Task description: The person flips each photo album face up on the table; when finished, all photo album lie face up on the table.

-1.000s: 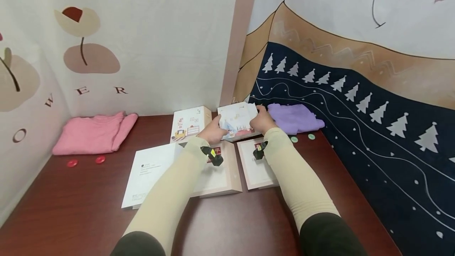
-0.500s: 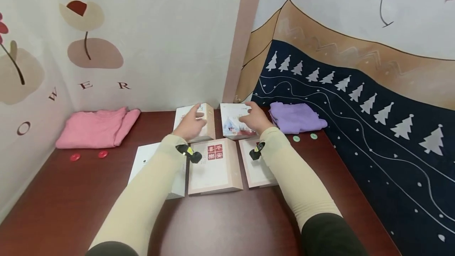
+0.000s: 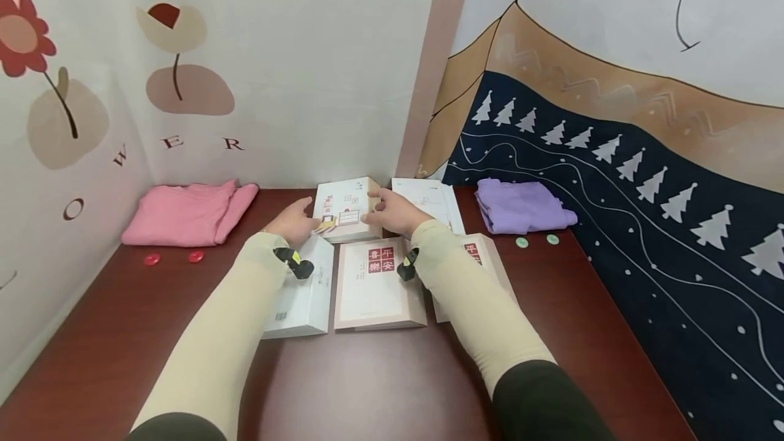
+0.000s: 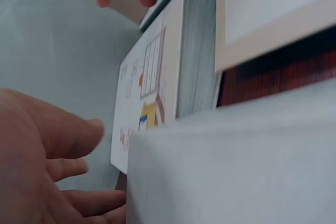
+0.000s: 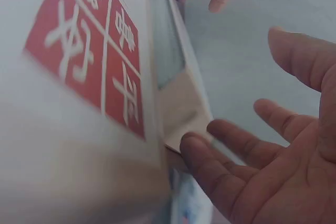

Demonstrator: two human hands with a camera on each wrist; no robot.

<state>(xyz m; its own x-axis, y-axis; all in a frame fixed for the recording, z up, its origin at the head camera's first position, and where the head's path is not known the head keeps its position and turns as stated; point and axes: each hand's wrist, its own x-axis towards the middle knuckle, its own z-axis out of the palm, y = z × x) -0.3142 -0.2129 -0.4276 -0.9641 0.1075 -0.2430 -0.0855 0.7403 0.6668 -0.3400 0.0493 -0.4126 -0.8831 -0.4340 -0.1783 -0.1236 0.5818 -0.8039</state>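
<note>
Now both hands are closing in on the illustrated book (image 3: 344,209) at the table's (image 3: 380,386) back: left hand (image 3: 294,222) and right hand (image 3: 392,212) flanking it, fingers relaxed, grasping nothing. Four other books are lying flat; lifting looks not yet begun.

Bare table (image 3: 392,386) runs along the near edge, free passage for either arm. At mid-table three flat books, white (image 3: 303,291), pink-bordered (image 3: 373,288) and another (image 3: 484,260), lie side by side, blocking low passage. Behind them the illustrated box (image 3: 344,208) and a white book (image 3: 431,197) crowd the far edge, flanked by pink cloth (image 3: 186,222) and purple cloth (image 3: 520,204) at the corners.
</note>
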